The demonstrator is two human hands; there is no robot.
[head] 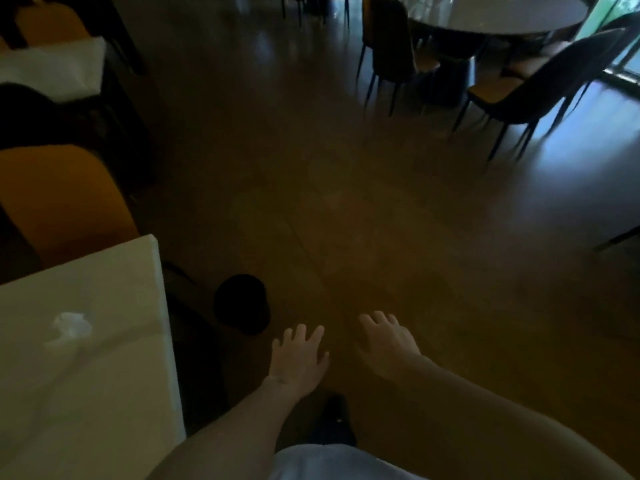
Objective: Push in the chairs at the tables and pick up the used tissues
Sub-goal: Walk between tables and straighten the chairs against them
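Dim room, motion blur. Both hands out front over the floor [346,202], palms down, holding nothing. Left hand [299,358]: fingers spread, straight. Right hand [386,344]: fingers loosely extended, slightly fanned. Hands are just beside each other, not touching.

Near left: rectangular surface [104,393], pale matte top, sharp square corner. One crumpled white tissue [71,325] lies on it, soft wrinkled lump, well left of the left hand. Only one tissue visible.

Behind that surface: one chair [65,199] with a rounded orange upholstered back, tucked against the far edge. Farther left: second white rectangular surface [52,69], another orange chair back [52,22] beyond it, blurred. A dark rounded shape sits between the two surfaces; cannot tell what it is.

Far right: one round surface [498,12], glossy dark-edged top, thick central pedestal. Two dark chairs with thin tapered metal legs stand clear of it: one [391,39] at its left, one [540,81] at its near right, angled outward with an orange seat pad. More chair legs at far top, too blurred to count.

Floor: smooth brown, semi-gloss, window glare at right. One round black object [242,303] on the floor by the near surface's corner; identity unclear. A dark shoe [334,424] shows below the hands.
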